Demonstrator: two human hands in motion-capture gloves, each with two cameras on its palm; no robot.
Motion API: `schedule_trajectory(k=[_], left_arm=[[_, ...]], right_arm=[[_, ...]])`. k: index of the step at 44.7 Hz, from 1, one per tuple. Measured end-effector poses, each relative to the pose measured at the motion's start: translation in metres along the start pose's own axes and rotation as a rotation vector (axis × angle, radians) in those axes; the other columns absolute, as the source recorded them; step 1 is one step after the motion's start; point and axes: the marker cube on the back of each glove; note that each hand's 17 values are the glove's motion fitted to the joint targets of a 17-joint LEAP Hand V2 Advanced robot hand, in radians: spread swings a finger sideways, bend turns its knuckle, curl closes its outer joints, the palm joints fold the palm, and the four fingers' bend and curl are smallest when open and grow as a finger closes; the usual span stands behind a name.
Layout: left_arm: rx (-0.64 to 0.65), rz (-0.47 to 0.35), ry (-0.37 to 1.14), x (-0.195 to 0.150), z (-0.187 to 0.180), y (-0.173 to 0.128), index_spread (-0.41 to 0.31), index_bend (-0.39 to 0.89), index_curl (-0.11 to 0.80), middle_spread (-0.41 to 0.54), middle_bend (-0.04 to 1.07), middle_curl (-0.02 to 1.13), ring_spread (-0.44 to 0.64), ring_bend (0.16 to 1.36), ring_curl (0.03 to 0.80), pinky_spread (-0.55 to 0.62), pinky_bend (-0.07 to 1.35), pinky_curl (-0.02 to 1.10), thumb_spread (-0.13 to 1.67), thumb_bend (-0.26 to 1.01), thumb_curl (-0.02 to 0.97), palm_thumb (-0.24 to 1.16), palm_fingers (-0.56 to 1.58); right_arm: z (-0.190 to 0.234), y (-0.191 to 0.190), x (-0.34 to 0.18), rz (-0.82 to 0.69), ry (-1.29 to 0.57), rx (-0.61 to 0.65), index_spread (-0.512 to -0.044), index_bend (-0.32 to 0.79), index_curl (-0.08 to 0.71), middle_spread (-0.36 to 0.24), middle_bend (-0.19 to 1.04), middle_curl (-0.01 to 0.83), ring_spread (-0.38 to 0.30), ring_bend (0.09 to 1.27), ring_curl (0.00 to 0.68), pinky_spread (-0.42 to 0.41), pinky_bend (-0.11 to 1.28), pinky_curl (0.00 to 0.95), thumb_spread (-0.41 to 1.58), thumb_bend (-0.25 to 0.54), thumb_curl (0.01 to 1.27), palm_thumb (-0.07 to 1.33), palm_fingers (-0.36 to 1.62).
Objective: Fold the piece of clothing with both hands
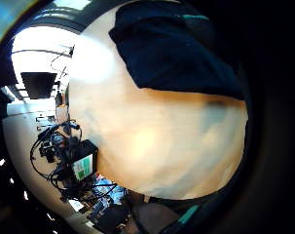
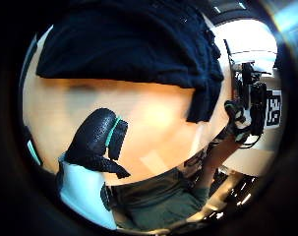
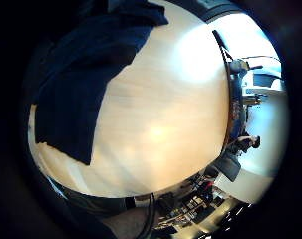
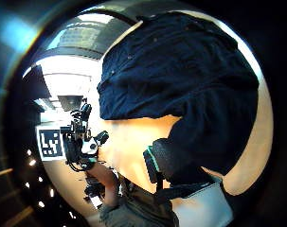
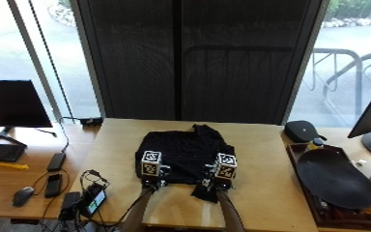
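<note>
A black garment [image 5: 185,150] lies spread flat on the light wooden table [image 5: 263,159], with a small flap [image 5: 201,191] sticking out past its near hem. My left hand [image 5: 150,183] hovers at the garment's near left corner. My right hand [image 5: 219,186] hovers beside the flap. Both palms look down from above. The garment [image 1: 171,48] [image 3: 80,79] lies some way off on bare wood in the little finger side views. A gloved thumb [image 2: 97,140] shows over bare table, and another [image 4: 169,161] over the flap's edge. No cloth is seen held in either hand.
A black oval tray [image 5: 333,176] and a black pouch [image 5: 303,130] sit at the table's right. A black device with cables [image 5: 86,200] lies at the near left corner. A side desk on the left carries a monitor [image 5: 12,104], a phone and a mouse.
</note>
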Motion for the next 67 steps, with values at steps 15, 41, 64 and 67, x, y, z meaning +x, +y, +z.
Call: schedule_trajectory(k=[15,41,64,67], left_arm=[[-0.134,0.024,0.038,-0.006,0.041,-0.017,-0.094,0.16,0.309,0.049,0.19,0.38,0.19,0.6,0.305,0.35,0.44,0.29,1.07,-0.01,0.333,0.49,0.31],[0.204,-0.044,-0.274,-0.035,0.034,-0.034,-0.205,0.2,0.41,-0.188,0.21,0.41,-0.14,0.54,0.317,0.09,0.27,0.29,1.25,0.07,0.366,0.72,0.86],[-0.038,0.191,-0.176,-0.032,-0.048,0.001,-0.292,0.18,0.434,-0.333,0.42,0.5,-0.35,0.59,0.386,-0.07,0.1,0.27,1.18,0.0,0.374,0.75,1.13],[0.015,0.167,-0.16,-0.036,-0.07,0.003,-0.292,0.18,0.436,-0.337,0.44,0.5,-0.36,0.6,0.391,-0.05,0.09,0.25,1.21,0.0,0.366,0.76,1.12]], right_arm=[[0.023,0.017,0.046,0.328,0.253,-0.291,-0.366,0.13,0.233,0.056,0.18,0.271,0.159,0.28,0.234,0.226,0.7,0.349,1.04,-0.026,0.33,0.45,-0.06],[0.012,0.004,0.04,0.186,0.602,0.097,-0.392,0.24,0.334,-0.175,0.19,0.303,-0.13,0.45,0.299,0.061,0.51,0.3,1.17,0.066,0.35,0.75,0.78],[-0.075,0.015,-0.002,0.057,0.459,-0.32,-0.322,0.13,0.342,-0.238,0.37,0.428,-0.286,0.65,0.416,-0.303,0.52,0.362,1.06,0.034,0.36,0.95,1.33],[-0.096,0.005,-0.011,0.057,0.43,-0.268,-0.32,0.12,0.337,-0.239,0.38,0.435,-0.282,0.68,0.424,-0.316,0.52,0.366,1.06,0.029,0.37,0.97,1.34]])
